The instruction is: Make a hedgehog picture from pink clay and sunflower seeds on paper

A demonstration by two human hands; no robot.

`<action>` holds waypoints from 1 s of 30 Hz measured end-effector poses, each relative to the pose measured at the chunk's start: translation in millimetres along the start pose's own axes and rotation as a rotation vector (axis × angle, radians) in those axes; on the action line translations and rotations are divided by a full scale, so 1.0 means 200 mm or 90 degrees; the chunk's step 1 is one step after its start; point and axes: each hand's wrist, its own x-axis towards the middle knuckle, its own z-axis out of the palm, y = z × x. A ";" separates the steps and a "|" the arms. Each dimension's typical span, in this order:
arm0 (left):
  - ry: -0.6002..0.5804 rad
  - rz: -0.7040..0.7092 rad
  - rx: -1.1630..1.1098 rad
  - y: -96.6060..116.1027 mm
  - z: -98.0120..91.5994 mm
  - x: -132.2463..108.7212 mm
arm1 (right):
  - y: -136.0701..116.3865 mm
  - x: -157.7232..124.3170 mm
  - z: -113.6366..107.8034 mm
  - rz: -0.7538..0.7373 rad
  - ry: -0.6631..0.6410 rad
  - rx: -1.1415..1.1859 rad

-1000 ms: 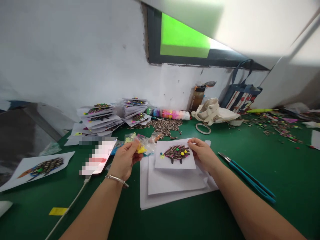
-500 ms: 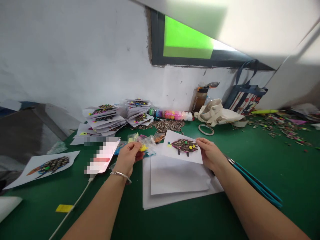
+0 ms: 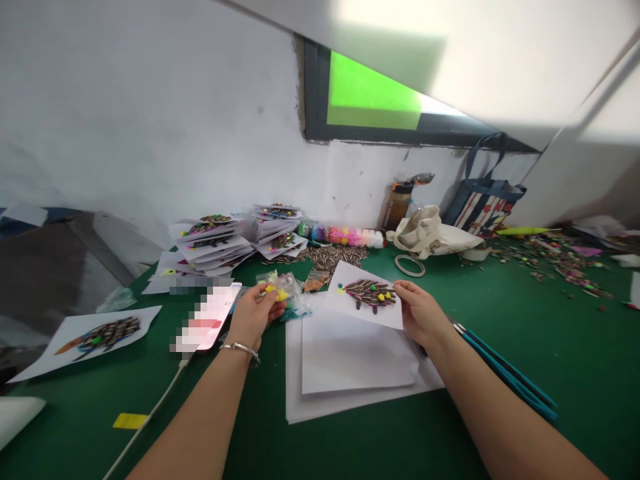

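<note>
My right hand (image 3: 419, 308) pinches the right edge of a white card (image 3: 367, 294) that carries a seed-covered figure with green, yellow and blue dots. Beneath that card lie larger white sheets (image 3: 350, 360). Over small clear bags (image 3: 295, 288), my left hand (image 3: 257, 308) is closed on a yellow piece (image 3: 274, 291), its fingertips pressed together. A phone (image 3: 213, 320) with a lit screen and a white cable lies left of this hand. Teal-handled tweezers (image 3: 510, 373) rest beyond my right forearm.
Stacks of decorated cards (image 3: 215, 247) stand near the wall, beside a seed pile (image 3: 337, 257) and a row of colored pompoms (image 3: 345, 235). Further right are a tape roll (image 3: 410, 265), a bottle (image 3: 399, 205), a cloth bag (image 3: 433, 233) and a striped tote (image 3: 483, 203). Another seed card (image 3: 95, 340) lies left.
My left hand has shifted slightly left and lower, over the bags. My right hand holds the card in nearly the same place. The view has tilted up a little.
</note>
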 end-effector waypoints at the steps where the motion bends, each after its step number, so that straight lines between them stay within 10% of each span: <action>1: -0.002 0.002 -0.001 0.01 0.00 0.00 | -0.01 0.00 0.01 -0.002 -0.001 -0.004; 13: -0.032 0.020 -0.012 0.00 -0.04 -0.01 | -0.11 0.20 0.38 -0.031 -0.080 -0.010; 26: -0.041 -0.043 -0.053 -0.08 -0.03 0.01 | -0.17 1.02 1.24 -0.032 -0.071 -0.023; 30: -0.040 -0.072 -0.058 -0.08 -0.02 0.00 | -0.09 1.13 1.34 0.011 -0.063 -0.079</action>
